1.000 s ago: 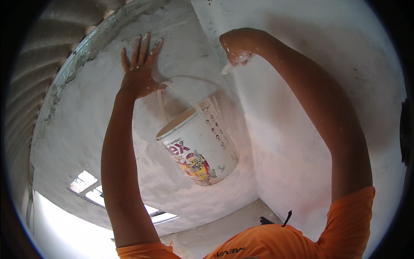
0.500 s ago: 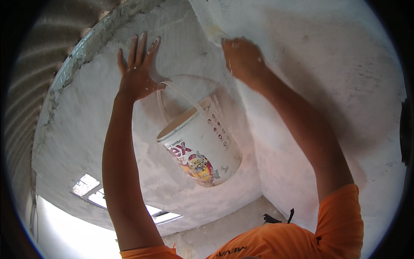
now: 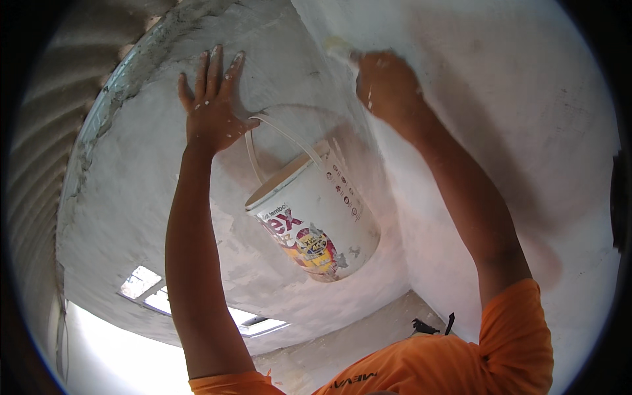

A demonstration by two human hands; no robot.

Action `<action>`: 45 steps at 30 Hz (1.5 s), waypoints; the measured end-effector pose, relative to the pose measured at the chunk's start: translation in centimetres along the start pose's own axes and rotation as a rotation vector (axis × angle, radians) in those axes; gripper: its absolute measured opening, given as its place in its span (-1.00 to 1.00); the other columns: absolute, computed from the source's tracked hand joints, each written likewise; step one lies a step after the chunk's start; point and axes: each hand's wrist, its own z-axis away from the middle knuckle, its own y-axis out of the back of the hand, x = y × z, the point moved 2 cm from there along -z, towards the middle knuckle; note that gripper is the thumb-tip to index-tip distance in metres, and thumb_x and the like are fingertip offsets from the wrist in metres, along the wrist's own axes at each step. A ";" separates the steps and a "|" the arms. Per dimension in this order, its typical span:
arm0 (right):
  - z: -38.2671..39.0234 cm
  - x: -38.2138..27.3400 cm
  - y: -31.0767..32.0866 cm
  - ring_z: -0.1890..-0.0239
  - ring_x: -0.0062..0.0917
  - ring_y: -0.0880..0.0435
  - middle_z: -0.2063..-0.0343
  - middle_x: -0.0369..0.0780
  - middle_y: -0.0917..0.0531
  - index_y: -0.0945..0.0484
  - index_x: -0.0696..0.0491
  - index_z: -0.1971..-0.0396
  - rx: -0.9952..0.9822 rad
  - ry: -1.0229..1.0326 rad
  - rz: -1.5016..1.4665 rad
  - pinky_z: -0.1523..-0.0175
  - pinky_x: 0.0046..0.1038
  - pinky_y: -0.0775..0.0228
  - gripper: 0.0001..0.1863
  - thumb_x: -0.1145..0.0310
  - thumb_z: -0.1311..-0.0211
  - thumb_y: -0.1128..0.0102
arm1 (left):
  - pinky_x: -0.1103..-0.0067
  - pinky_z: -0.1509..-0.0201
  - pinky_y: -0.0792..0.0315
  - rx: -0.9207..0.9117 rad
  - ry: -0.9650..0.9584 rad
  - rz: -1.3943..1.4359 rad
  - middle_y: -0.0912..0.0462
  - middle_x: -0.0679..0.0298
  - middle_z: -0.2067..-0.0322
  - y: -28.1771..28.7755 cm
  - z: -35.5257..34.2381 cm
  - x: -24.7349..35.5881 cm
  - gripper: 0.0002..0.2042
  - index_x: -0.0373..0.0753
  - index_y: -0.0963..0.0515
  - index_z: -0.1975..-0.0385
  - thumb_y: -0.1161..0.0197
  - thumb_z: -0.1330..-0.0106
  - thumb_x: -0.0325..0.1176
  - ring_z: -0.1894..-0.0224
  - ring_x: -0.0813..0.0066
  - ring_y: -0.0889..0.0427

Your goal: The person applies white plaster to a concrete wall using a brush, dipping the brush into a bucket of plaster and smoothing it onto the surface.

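My left hand (image 3: 214,112) has its fingers spread flat against the grey plastered wall (image 3: 131,191). The white handle of a paint bucket (image 3: 316,220) is hooked over its thumb, so the bucket hangs tilted below. The bucket is white with a coloured, partly worn label; its contents are hidden from this angle. A paintbrush (image 3: 339,47) with pale bristles is gripped in my right hand (image 3: 392,89), which is closed around its handle. Its bristles are at the inner corner where the grey wall meets the whiter wall (image 3: 500,72). White specks dot both hands.
A corrugated roof (image 3: 49,131) runs along the left, above the wall's rough top edge. Lower down is a bright window opening (image 3: 139,283). The whiter wall rises close on my right, beside my forearm. A dark object (image 3: 620,201) shows at the right rim.
My right hand has moved a little to the right, and more of the brush now shows. The left hand stays spread on the wall, with the bucket still hanging from its thumb.
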 end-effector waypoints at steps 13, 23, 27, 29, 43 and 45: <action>7.1 -0.5 -0.4 0.18 -0.19 -0.66 0.33 -0.06 -0.66 -0.59 0.14 0.19 0.079 0.115 -0.203 0.15 -0.23 -0.54 -0.78 0.48 -0.14 -0.23 | 0.28 -0.62 0.15 0.151 0.010 -0.005 0.07 0.38 -0.55 -2.1 0.7 -1.1 0.06 0.34 -0.12 -0.47 -0.36 0.16 0.44 -0.56 0.38 0.07; 15.0 -3.5 -10.5 0.34 -0.08 -0.67 0.46 -0.05 -0.60 -0.54 0.03 -0.17 -0.392 -0.316 -0.237 0.20 -0.11 -0.53 -0.51 0.42 -0.20 -0.22 | 0.15 -0.56 0.04 0.225 -0.015 0.023 -0.04 0.13 -0.51 -4.8 2.5 -2.3 -0.05 0.11 -0.16 -0.47 -0.13 -0.10 0.47 -0.54 0.15 -0.03; 16.3 -1.4 -7.6 0.29 -0.12 -0.68 0.34 -0.01 -0.68 -0.63 0.11 0.04 -0.415 -0.152 -0.095 0.13 -0.07 -0.52 -0.68 0.42 -0.20 -0.24 | 0.15 -0.55 0.01 0.316 -0.035 0.056 -0.08 0.17 -0.50 -6.0 3.0 -1.7 -0.09 0.16 -0.19 -0.46 -0.10 -0.12 0.48 -0.53 0.18 -0.08; 13.5 -2.4 -4.1 0.26 -0.16 -0.68 0.30 -0.02 -0.70 -0.65 0.13 0.03 -0.066 -0.002 -0.183 0.08 -0.11 -0.52 -0.69 0.46 -0.21 -0.25 | 0.13 -0.49 -0.07 0.246 -0.001 -0.033 -0.20 0.05 -0.45 -4.3 3.0 -0.9 -0.13 -0.04 -0.35 -0.35 -0.21 -0.06 0.37 -0.46 0.07 -0.20; 21.8 -0.9 -13.5 0.37 -0.17 -0.68 0.45 -0.06 -0.64 -0.65 0.08 -0.03 -0.388 -0.288 -0.168 0.19 -0.16 -0.57 -0.64 0.38 -0.22 -0.22 | 0.18 -0.50 -0.11 0.506 -0.008 0.067 -0.26 0.19 -0.43 -7.5 4.4 -0.9 -0.19 0.16 -0.31 -0.39 0.15 -0.24 0.52 -0.46 0.20 -0.26; 20.5 -0.8 -9.7 0.35 -0.13 -0.68 0.44 -0.04 -0.67 -0.67 0.07 0.02 -0.487 -0.247 -0.149 0.15 -0.13 -0.56 -0.67 0.39 -0.21 -0.21 | 0.09 -0.47 -0.08 0.404 0.020 0.045 -0.19 -0.01 -0.44 -6.4 4.8 -0.7 -0.08 -0.06 -0.30 -0.40 -0.01 -0.14 0.49 -0.45 -0.01 -0.22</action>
